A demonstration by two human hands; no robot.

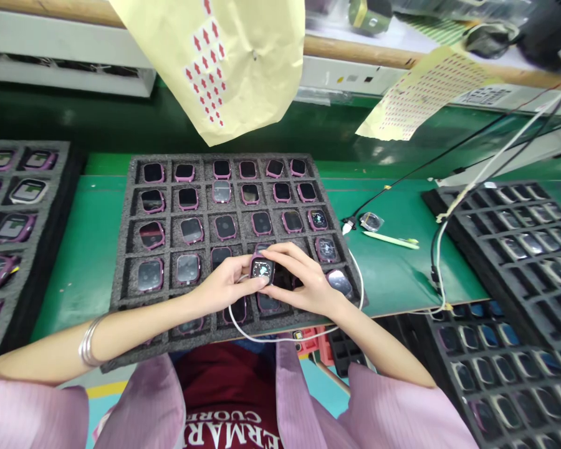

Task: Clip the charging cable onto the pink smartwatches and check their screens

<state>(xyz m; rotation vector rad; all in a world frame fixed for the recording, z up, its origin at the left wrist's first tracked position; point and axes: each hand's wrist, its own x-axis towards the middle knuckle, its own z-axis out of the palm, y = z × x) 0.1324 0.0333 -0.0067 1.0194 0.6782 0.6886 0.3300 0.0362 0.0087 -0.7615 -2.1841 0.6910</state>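
Observation:
Both my hands meet over the front of a dark foam tray (135, 165) on the green mat. Between them is a purple-cased smartwatch body (262, 270) with its screen lit. My left hand (227, 284) pinches its left side, fingers closed on it. My right hand (302, 277) curls over its top and right side, also closed on it. A white cable (280, 338) loops from under the watch toward the tray's front edge. The tray's cells hold several more purple watch bodies (191, 229) with dark screens.
Another foam tray (14, 206) of watches lies at the left, and black trays (518, 249) of pale watch parts sit at the right. A pale green pen (390, 240), a small clear film piece (371, 221) and cables lie on the mat. Yellow sticker sheets (229, 62) hang above.

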